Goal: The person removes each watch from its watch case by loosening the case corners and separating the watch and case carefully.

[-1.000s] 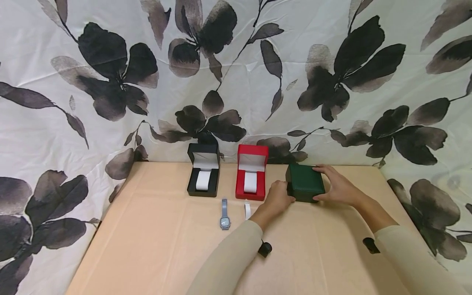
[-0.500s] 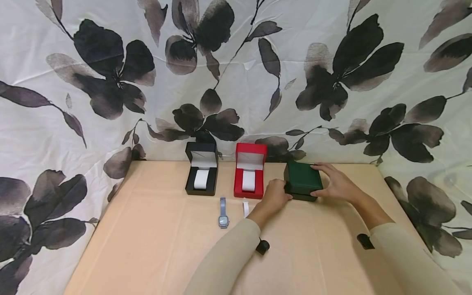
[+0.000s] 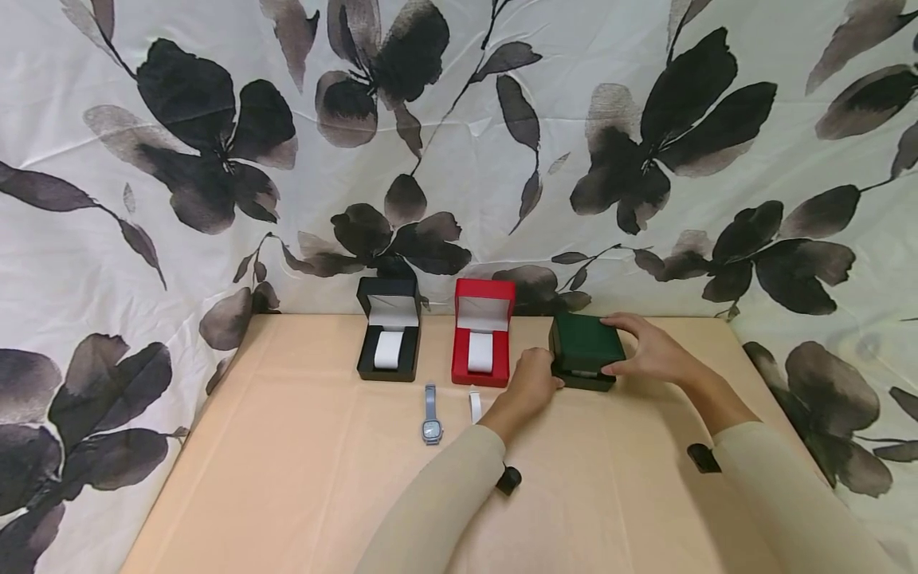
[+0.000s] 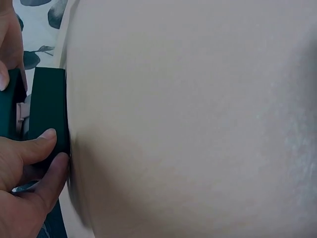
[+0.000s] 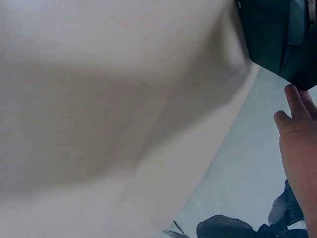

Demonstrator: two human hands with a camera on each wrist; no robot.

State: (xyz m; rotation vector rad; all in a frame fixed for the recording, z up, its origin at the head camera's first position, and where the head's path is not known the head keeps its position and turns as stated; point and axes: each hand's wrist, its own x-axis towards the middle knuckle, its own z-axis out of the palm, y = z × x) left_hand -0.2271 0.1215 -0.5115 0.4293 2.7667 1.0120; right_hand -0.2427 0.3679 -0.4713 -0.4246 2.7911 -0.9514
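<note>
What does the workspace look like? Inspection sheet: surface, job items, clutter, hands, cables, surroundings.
Surface: peach-tan table, lightly creased.
Job items: green watch box, lid ajar above the base.
Clutter: open black watch box and red watch box, white cushion in each; blue-gray watch; white strap, partly hidden.
Hands: left hand grips the base; right hand holds the lid.
Cables: nothing seen.
Surroundings: floral fabric.
</note>
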